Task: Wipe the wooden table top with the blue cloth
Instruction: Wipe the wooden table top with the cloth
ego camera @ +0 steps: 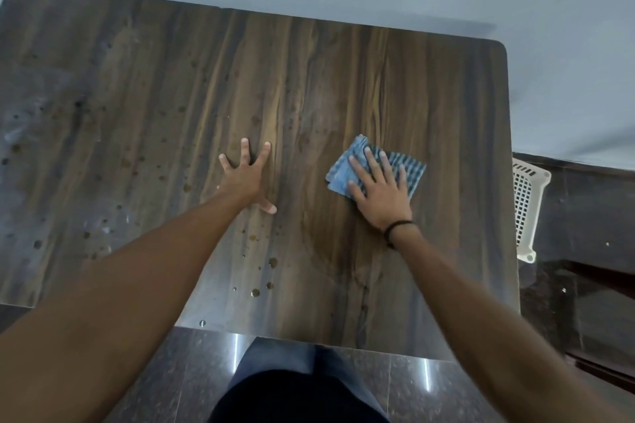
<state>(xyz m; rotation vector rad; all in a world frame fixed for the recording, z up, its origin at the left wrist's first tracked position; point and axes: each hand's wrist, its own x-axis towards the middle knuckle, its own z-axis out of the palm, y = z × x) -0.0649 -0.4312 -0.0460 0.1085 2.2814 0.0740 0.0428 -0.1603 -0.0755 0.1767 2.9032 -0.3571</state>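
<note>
The dark wooden table top fills most of the view. A folded blue cloth with a striped part lies flat on it, right of the middle. My right hand presses down on the cloth with straight, spread fingers and covers its near half. My left hand rests flat on the bare wood to the left of the cloth, fingers spread. Water drops and pale smears dot the left and near-middle of the table.
A white plastic basket stands just past the table's right edge. A pale wall runs along the far side. Dark polished floor tiles and my own legs show below the near edge.
</note>
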